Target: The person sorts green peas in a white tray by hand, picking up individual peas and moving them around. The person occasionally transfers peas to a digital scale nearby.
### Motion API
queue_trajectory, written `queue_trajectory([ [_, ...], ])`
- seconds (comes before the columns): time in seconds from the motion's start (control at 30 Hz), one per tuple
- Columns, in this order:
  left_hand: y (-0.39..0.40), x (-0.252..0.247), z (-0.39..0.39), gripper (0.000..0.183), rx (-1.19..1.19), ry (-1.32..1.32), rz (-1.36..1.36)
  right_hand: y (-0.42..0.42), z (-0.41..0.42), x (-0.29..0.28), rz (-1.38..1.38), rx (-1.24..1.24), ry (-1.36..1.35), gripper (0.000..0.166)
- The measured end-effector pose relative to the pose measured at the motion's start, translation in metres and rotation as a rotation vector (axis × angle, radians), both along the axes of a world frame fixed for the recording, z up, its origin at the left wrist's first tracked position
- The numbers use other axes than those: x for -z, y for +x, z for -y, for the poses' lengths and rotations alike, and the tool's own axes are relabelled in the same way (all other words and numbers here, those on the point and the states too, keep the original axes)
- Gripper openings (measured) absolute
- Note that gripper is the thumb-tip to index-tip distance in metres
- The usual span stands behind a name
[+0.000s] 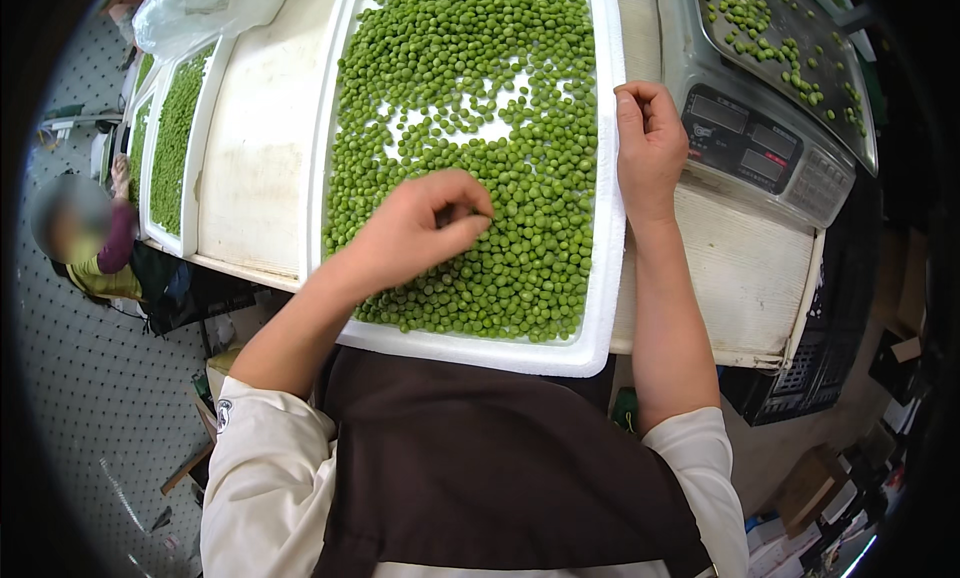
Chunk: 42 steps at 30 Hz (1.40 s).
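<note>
Shelled green peas point(525, 225) lie spread over a white foam tray point(611, 293) in front of me. A bare white patch of the tray's floor shows near its middle. My left hand point(424, 229) is over the peas in the lower half, its fingers curled and the thumb close to the index finger. Whether a pea sits between those fingertips is hidden. At the tray's right side, my right hand point(651, 143) has its curled fingers on the rim.
A digital scale point(750, 150) stands at the right, with peas scattered on its metal pan point(832, 68). Further trays of peas point(191, 195) lie at the left beside a clear plastic bag point(202, 15). Another person point(112, 240) is at the table's left edge.
</note>
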<state>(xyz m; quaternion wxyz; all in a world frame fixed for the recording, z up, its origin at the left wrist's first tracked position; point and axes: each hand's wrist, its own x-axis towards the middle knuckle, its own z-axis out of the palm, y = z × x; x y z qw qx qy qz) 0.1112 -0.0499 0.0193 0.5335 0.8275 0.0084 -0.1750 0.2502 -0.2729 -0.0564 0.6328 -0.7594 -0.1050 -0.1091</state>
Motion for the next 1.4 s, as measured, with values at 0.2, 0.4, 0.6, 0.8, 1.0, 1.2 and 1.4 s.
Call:
queue_trajectory([
  [0.2,-0.029,0.014,0.025,0.014,0.170,0.376,0.419,0.000,-0.001,0.002,-0.001,-0.011,0.023,0.012],
  [0.4,-0.035,0.007,0.020,0.008,0.129,0.317,0.431,0.000,0.000,0.002,-0.019,-0.014,0.018,0.012],
  [0.6,0.015,0.018,-0.002,0.007,-0.170,0.384,0.329,0.000,0.000,0.001,-0.034,-0.009,-0.004,0.013],
  [0.8,0.034,0.021,0.005,0.009,0.109,0.372,0.469,0.000,0.001,0.001,-0.028,-0.003,-0.018,0.014],
  [1.0,0.033,0.017,0.011,0.011,0.241,0.482,0.477,0.000,0.000,0.003,-0.006,-0.010,0.015,0.013],
  [1.2,0.041,0.011,0.012,0.009,0.317,0.533,0.371,-0.001,-0.001,-0.001,-0.030,-0.001,-0.013,0.012],
  [1.4,0.039,-0.006,0.014,0.014,0.319,0.301,0.163,-0.001,0.001,-0.001,-0.050,0.011,-0.023,0.011],
])
